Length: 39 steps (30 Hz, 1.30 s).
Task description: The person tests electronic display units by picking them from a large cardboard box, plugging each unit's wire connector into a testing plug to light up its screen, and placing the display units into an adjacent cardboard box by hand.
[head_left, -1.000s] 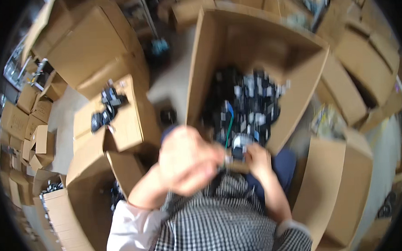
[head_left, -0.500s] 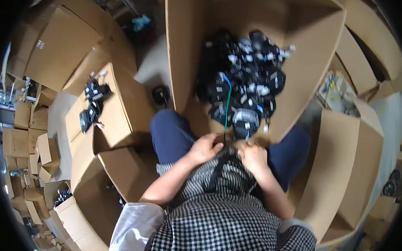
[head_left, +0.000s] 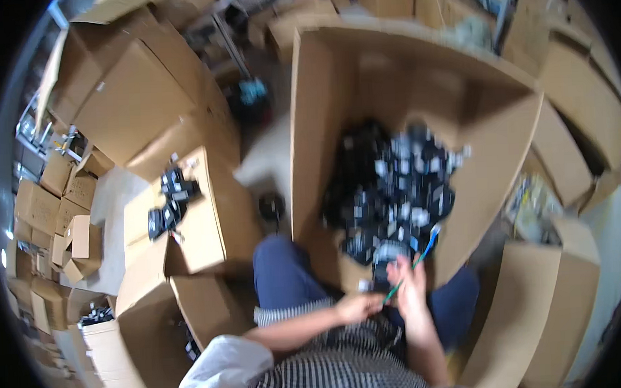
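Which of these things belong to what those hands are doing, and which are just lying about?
Likely in the job: left hand, right hand, green cable, black parts, big open box.

Seemingly lying about: black item on floor, teal bundle, left-side small carton.

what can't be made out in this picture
- Head view: the lower end of the green-and-blue cord, lost in blur at the left hand.
- Head view: whether the right hand grips the cord; its fingers are blurred.
- Head view: the bottom of the pile of black parts, covered by parts on top.
- Head view: most contents of the open box at lower left, hidden by its flap and walls.
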Motion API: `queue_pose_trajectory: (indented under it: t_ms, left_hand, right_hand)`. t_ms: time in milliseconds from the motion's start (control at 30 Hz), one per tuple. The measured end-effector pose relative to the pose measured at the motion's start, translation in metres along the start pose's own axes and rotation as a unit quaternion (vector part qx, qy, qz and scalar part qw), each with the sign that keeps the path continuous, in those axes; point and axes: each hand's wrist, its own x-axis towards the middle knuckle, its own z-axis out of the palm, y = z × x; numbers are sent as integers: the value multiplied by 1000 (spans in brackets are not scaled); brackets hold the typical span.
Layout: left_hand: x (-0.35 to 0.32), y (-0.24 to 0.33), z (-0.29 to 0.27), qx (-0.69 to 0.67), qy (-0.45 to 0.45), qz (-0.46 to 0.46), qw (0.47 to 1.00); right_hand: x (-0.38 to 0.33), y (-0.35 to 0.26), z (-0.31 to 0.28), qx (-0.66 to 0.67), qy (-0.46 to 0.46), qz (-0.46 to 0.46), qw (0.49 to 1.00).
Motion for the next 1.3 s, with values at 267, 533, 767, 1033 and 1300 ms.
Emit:
queue_pose_trajectory:
  t_ms: [267, 533, 767, 1033, 1300]
  left_hand:
    - [46, -30, -29, 323, 108, -18, 940]
    - [60, -91, -31, 392, 94, -192, 895]
    - [90, 6, -58, 124, 430, 38, 893]
    - [-7, 77, -40, 461, 197, 267, 823]
    - [-33, 0, 17, 269, -44, 8, 962]
  right_hand:
    - [0, -15, -65, -34, 28, -151, 987]
    - [-13, -10, -73, -53, -63, -180, 980]
    - [-8, -59, -106, -85, -130, -123, 980]
    - [-89, -1, -98, -129, -90, -168, 973]
    - [-92, 13, -75, -198, -129, -128, 963]
